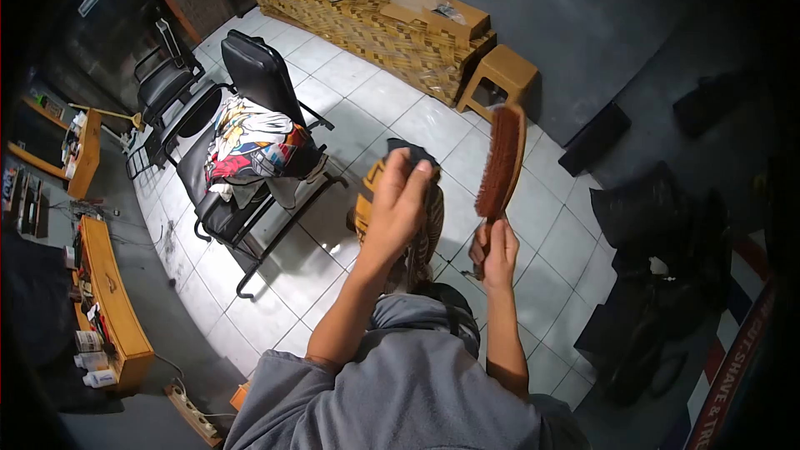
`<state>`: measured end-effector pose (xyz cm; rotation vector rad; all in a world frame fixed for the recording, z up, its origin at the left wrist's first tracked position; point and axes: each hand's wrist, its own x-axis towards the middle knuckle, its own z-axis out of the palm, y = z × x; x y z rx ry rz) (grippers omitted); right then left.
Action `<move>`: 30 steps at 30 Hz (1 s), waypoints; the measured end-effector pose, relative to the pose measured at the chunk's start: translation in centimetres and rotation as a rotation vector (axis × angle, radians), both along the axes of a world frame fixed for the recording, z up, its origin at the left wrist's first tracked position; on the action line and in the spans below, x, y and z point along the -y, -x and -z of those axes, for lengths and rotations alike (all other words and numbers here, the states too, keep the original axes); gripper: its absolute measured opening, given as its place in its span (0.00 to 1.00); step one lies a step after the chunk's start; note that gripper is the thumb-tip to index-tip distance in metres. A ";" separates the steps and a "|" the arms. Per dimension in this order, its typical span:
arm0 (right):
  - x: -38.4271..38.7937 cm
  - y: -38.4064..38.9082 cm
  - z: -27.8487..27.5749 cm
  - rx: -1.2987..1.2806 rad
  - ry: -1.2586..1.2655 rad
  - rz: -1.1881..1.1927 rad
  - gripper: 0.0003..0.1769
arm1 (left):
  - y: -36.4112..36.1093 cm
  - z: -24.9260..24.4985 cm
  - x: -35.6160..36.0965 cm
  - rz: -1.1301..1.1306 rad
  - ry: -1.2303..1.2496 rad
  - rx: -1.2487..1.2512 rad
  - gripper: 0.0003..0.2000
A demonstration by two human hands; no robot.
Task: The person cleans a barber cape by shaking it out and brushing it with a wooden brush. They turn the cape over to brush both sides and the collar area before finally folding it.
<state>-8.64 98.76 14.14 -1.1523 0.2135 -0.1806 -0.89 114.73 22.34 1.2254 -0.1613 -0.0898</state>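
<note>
My right hand (496,254) is wrapped round the handle of a brush (502,162) with reddish-brown bristles and a curved wooden back. The brush stands upright, its bristles facing left. My left hand (398,208) is raised in front of my body, its fingertips pinched on a dark cloth-like item (412,150), most of which is behind the fingers. Below and behind this hand shows a yellow and dark patterned cloth (367,196). The two hands are apart.
A black barber chair (258,67) with a colourful cloth (254,146) stands at the left. Behind are a woven-pattern bench (358,25), an open cardboard box (442,12) and a tan stool (504,71). Wooden shelves (112,300) with bottles line the left wall; dark seating (658,258) is at right.
</note>
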 end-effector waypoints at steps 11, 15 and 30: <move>3.6 6.8 23.9 -0.091 1.208 -0.521 0.14 | -0.3 -3.8 -2.9 -0.060 0.052 0.152 0.08; 7.7 7.8 27.5 -0.326 1.613 -0.766 0.15 | -0.9 -1.5 -3.4 -0.125 0.060 0.045 0.09; 0.4 0.3 10.5 -0.147 0.541 -0.473 0.23 | 0.2 -4.0 -0.4 0.312 -0.001 0.134 0.06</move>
